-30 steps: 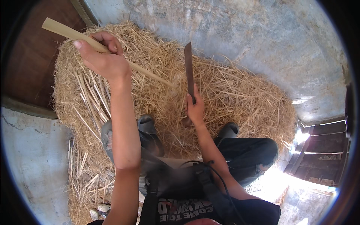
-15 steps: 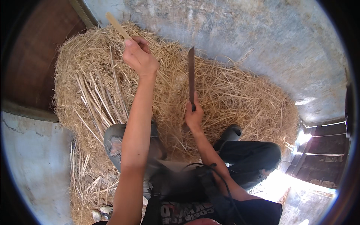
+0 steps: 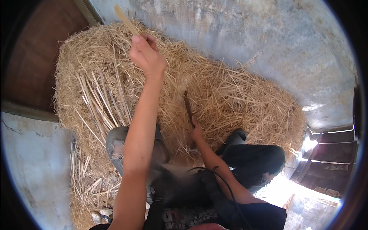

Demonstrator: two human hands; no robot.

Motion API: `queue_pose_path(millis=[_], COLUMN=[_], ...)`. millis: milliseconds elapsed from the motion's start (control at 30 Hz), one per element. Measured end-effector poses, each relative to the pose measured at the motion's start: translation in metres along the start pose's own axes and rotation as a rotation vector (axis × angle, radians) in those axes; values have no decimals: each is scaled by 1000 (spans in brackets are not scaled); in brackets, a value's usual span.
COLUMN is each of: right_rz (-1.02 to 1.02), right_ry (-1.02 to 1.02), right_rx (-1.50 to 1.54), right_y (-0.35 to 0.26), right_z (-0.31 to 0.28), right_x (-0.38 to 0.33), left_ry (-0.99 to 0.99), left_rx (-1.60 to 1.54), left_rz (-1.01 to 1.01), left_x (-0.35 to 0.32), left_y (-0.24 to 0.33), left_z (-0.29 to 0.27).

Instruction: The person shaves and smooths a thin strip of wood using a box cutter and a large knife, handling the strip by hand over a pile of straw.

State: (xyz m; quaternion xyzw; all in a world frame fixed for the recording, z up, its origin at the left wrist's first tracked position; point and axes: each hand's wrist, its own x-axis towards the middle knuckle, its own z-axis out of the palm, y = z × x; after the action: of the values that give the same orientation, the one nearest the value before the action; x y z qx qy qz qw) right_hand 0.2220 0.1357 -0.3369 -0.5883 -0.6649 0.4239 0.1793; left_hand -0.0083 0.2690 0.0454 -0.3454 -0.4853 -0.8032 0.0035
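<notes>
The person is sitting on the ground with a big heap of straw [image 3: 230,103] spreading in front of the knees. The left hand [image 3: 147,57] is raised toward eleven o'clock, fingers clenched around a pale, flat stick [image 3: 125,19] whose free end is poking up past the knuckles toward the top edge. The right hand [image 3: 196,132] is lower, near the centre, closed around the handle of a dark knife [image 3: 188,108], with the blade pointing up toward twelve o'clock over the straw.

The main risk, as a judgement, is the blade meeting the left forearm: the arm is crossing the space just to the nine o'clock side of the knife, and a slip or a careless swing could be bringing the edge against it. The knees and the dark shoe [image 3: 235,136] at four o'clock of the knife are also lying close under the blade's path. The stick, held near one end only, could be twisting out of the grip if struck hard.

The stick is looking thin, straight and light tan, like split cane or bamboo, with a squared tip. Similar long pale strips [image 3: 97,103] are lying side by side on the heap at nine o'clock. The knife is looking narrow and dull, slightly blurred, so its edge cannot be judged. A grey wall [image 3: 245,34] is rising behind the heap.
</notes>
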Motion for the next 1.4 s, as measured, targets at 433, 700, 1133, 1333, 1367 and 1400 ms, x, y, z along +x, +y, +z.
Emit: queue_pose_path(millis=[433,700,1133,1333,1367,1400], right_rz=[-435,67,-548,-38,47,147], right_ry=[471,-61,532,-38,-113,-182], right_rx=[129,41,284,-188,-79,23], right_y=[-104,-38,-140,-46,-44,-41], right_z=[-39,-14,-65,-11,-14,-18], right_x=[11,-22,24,-6,1,2], left_ry=[16,25,37,28,24,20], left_rx=[-14,-80,-70,-93,-86,-73], left_rz=[-32,-11,-21,-85,-84,-91], left_x=[-5,-5,1,-4,-2,-3], left_y=[5,5,-4,4,5,7], left_z=[1,2,-7,-1,-1,-4])
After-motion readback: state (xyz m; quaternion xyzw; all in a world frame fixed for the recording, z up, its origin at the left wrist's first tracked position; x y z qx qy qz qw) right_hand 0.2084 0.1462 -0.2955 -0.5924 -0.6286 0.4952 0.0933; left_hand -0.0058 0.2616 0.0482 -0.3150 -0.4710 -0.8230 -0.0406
